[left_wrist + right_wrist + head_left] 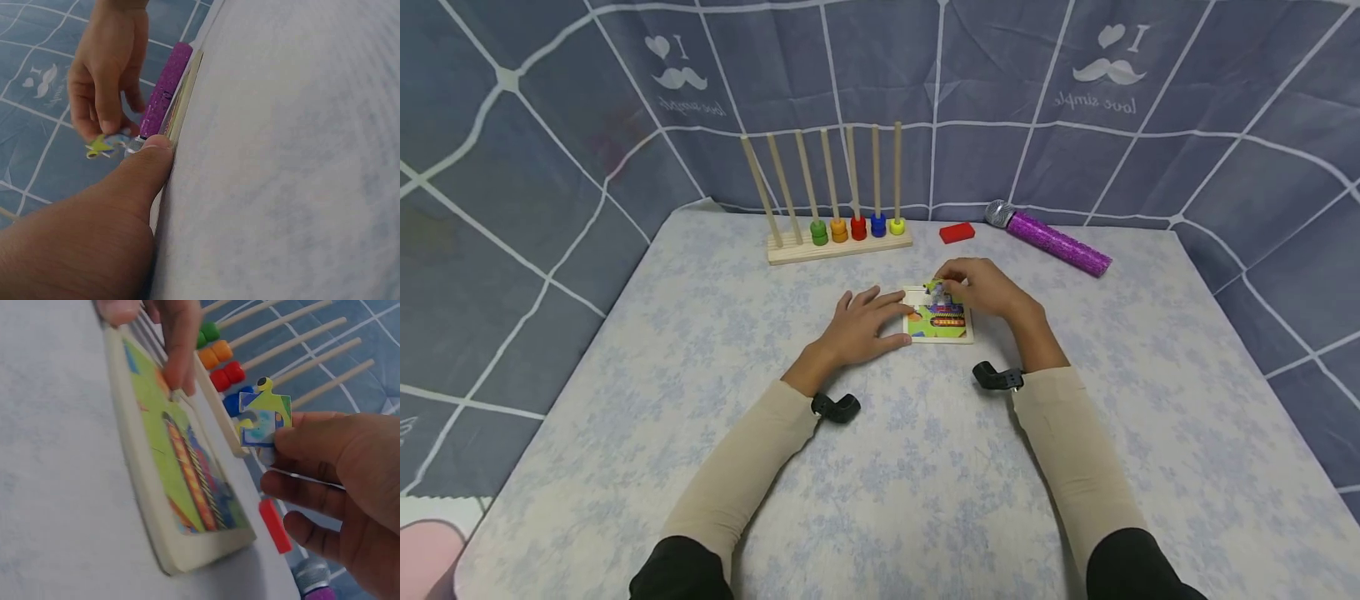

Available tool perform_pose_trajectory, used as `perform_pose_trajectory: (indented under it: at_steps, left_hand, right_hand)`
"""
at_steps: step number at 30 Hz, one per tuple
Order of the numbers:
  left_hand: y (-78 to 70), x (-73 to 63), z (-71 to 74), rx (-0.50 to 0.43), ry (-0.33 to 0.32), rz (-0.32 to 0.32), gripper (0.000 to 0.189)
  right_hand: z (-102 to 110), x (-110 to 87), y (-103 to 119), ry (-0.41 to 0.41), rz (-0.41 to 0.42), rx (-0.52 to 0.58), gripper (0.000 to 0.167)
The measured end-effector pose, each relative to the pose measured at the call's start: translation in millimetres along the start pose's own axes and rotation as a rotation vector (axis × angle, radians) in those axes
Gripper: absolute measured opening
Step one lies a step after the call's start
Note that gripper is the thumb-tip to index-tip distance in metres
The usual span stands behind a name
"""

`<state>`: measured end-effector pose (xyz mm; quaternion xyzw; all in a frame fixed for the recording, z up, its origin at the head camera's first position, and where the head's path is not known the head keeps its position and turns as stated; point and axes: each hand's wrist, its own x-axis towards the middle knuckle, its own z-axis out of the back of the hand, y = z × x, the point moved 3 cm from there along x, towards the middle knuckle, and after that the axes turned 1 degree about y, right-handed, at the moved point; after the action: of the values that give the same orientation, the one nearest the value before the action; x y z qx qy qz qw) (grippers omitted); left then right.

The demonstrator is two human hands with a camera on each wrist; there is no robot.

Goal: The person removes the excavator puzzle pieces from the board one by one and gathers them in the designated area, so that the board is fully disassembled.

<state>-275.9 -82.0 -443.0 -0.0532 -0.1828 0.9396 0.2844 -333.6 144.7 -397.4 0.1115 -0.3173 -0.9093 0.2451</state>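
The puzzle board (pixel 937 340) lies flat on the table (pixel 910 467), its long axis running left to right, as does the striped orange bar in its print. Bare wood shows towards its far left corner. Above the board's far part, the right hand (pixel 977 287) pinches a puzzle piece (pixel 269 419) between thumb and index finger, the other fingers loosely bent. The piece is tilted off the board; in the right wrist view its printed face meets the camera and its round knob points to the top, its longest line running along that knob.

At the board's left edge, the left hand (pixel 865 327) spreads its fingers nearly straight, gripping nothing, thumb tip by the near left corner.

Beyond the board stand a pegged bead rack (pixel 842 248) to the left, a red block (pixel 957 232) directly behind, and a purple microphone (pixel 1052 242) slanting off to the right.
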Motion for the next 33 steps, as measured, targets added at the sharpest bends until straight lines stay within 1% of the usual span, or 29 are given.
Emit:
perform_pose_trajectory:
  at_steps: [3, 7, 10, 13, 16, 18, 20, 23, 28, 31, 33]
  left_hand:
    - [-1.0, 1.5, 0.6, 0.005, 0.013, 0.002, 0.058]
    - [-2.5, 1.3, 1.3, -0.008, 0.019, 0.006, 0.057]
    - [-2.2, 1.3, 1.8, -0.013, 0.018, 0.008, 0.056]
    - [-0.9, 1.6, 1.6, -0.011, 0.016, 0.01, 0.056]
    - [0.0, 1.8, 0.6, -0.016, 0.012, 0.01, 0.056]
    - [0.5, 2.0, -0.1, -0.021, 0.012, 0.006, 0.057]
    - [1.1, 2.4, -1.2, -0.026, 0.014, 0.003, 0.057]
    - [2.2, 3.0, -3.0, -0.012, 0.018, 0.008, 0.057]
    - [1.6, 3.0, -2.1, -0.017, 0.012, 0.005, 0.057]
    - [1.3, 3.1, -1.3, -0.018, 0.017, 0.002, 0.057]
    - [2.0, 3.0, -0.9, -0.006, 0.019, 0.005, 0.057]
  right_hand:
    - [12.7, -9.9, -5.5, -0.082, 0.016, 0.063, 0.019]
    - [34.4, -33.8, -23.3, -0.205, 0.015, 0.124, 0.014]
    - [51.3, -57.4, -45.1, -0.259, -0.046, 0.119, 0.015]
    - [63.7, -81.8, -69.6, -0.277, -0.133, 0.135, 0.022]
    - [68.9, -101.4, -93.2, -0.281, -0.211, 0.165, 0.028]
    - [68.3, -109.3, -105.0, -0.273, -0.264, 0.171, 0.03]
    - [65.7, -112.0, -114.6, -0.264, -0.299, 0.16, 0.03]
    - [59.9, -108.8, -120.2, -0.251, -0.317, 0.115, 0.029]
    - [53.6, -99.1, -118.7, -0.256, -0.281, 0.019, 0.023]
    - [51.3, -96.2, -115.8, -0.262, -0.25, -0.015, 0.018]
    - [49.7, -94.9, -114.4, -0.267, -0.232, -0.016, 0.016]
